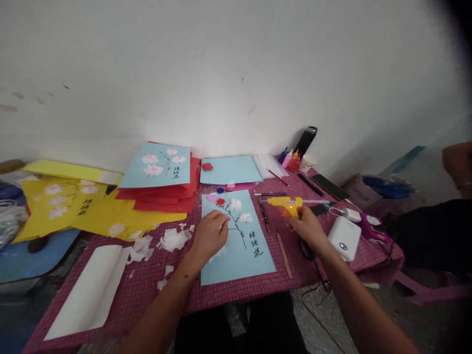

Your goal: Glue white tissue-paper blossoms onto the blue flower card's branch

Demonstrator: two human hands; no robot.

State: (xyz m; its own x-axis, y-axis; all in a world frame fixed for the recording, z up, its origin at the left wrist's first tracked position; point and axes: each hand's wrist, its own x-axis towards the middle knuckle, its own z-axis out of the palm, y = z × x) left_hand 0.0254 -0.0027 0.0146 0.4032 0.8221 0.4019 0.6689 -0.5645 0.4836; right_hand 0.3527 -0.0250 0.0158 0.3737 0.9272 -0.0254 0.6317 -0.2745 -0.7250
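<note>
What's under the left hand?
The left hand covers part of the light-blue sheet. White petals show beside it, a black branch to its right; whatever lies directly beneath is hidden.

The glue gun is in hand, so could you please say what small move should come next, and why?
Probably ease the glue gun left, over the blue sheet under the left hand: the right hand grips it, and it points that way but seems to stop short of the sheet's edge.

Right grip [308, 227] holds a yellow glue gun [285, 201].
</note>
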